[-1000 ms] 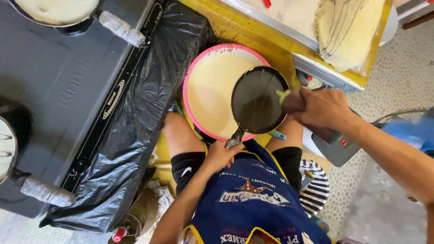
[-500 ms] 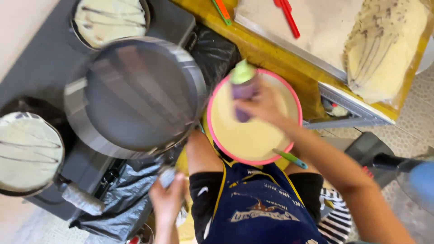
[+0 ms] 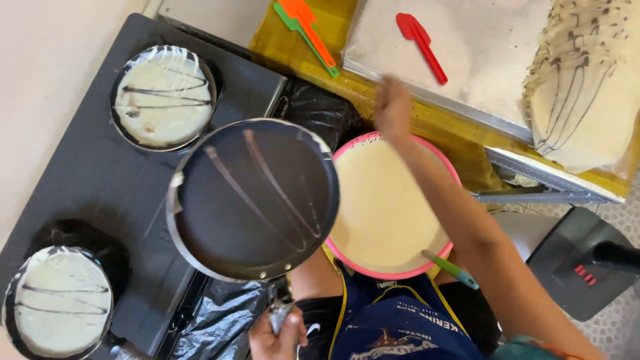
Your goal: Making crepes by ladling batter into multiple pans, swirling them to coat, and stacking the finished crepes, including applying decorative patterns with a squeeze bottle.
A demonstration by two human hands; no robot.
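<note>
Left hand, low at the frame edge and partly cut off, clenched the handle of a dark pan held level above the stove; brown streaks crossed the pan. Right hand, arm outstretched over a pink batter bowl, was blurred; grip could not be told. Two filled pans sat on the stove. Red spatula lay on a tray beyond.

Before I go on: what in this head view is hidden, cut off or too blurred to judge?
- Right hand: motion-blurred over the yellow bench; whether it holds anything is unclear.
- Left hand: cut by the bottom edge, gripping the handle of the dark round frying pan.
- Pink-rimmed bowl of pale batter: partly covered by pan and forearm.
</note>
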